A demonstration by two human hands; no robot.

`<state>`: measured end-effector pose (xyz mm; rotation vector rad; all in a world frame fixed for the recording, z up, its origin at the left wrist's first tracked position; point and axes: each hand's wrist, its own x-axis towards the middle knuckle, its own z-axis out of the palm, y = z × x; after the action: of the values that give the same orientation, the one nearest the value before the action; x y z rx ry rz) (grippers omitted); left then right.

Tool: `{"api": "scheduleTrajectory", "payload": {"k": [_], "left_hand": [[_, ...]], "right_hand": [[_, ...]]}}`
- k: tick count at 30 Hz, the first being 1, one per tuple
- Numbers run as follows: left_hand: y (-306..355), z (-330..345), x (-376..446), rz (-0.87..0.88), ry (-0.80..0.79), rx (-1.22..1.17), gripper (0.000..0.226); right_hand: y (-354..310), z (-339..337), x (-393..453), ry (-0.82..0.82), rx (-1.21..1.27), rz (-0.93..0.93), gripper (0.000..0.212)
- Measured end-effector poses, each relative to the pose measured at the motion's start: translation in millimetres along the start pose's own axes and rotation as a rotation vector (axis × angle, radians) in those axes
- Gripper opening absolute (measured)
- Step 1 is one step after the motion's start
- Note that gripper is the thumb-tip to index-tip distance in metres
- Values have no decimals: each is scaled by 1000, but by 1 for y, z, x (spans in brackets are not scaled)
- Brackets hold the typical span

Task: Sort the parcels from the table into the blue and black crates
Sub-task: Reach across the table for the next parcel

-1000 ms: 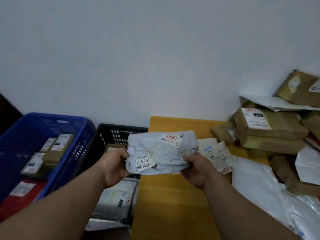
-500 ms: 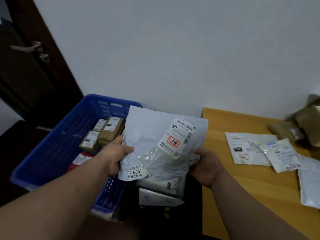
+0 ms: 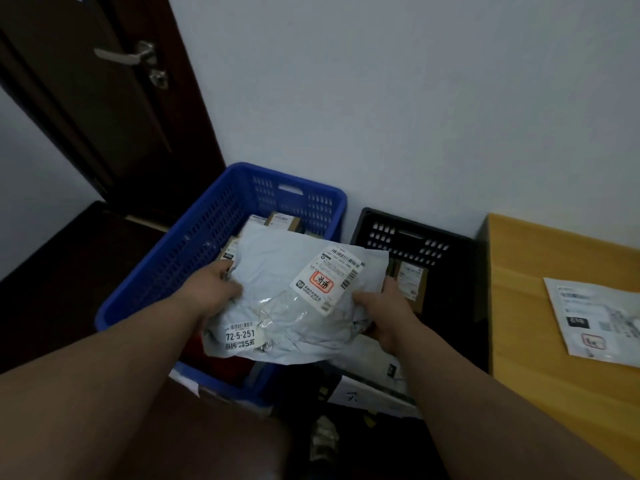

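I hold the grey mailer bag (image 3: 294,292) label-up, left hand (image 3: 216,289) and right hand (image 3: 382,308) each clamped on an edge, above the blue crate (image 3: 180,258) and black crate (image 3: 450,251) to read which it suits.

A plain pale wall (image 3: 398,98) fills the back — dimly lit, bluish-grey. At the left stands a dark brown door (image 3: 86,109) with a metal lever handle (image 3: 126,57). The floor (image 3: 52,271) is dark. A yellow wooden bench (image 3: 540,306) sits at the right edge.

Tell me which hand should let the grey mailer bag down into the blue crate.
Left, probably. The left hand grips the grey mailer bag over the blue crate; the right hand holds the edge nearer the black crate.
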<state>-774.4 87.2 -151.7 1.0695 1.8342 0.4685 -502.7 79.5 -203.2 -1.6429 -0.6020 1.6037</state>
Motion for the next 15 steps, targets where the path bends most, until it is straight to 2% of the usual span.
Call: {"api": "scheduleTrajectory", "payload": {"k": [3, 6, 9, 11, 15], "left_hand": [[-5, -21, 29, -6, 52, 89, 36], [-13, -41, 65, -13, 124, 127, 46], [-27, -58, 97, -5, 226, 172, 73], [-40, -68, 115, 32, 256, 258, 83], [-74, -83, 150, 48, 151, 528, 94]], "right_hand": [[-6, 33, 26, -14, -74, 6, 92], [-12, 67, 53, -11, -157, 5, 107], [-9, 101, 77, -50, -266, -32, 112], [-2, 120, 92, -88, -375, -93, 110], [20, 154, 115, -149, -591, -117, 107]]}}
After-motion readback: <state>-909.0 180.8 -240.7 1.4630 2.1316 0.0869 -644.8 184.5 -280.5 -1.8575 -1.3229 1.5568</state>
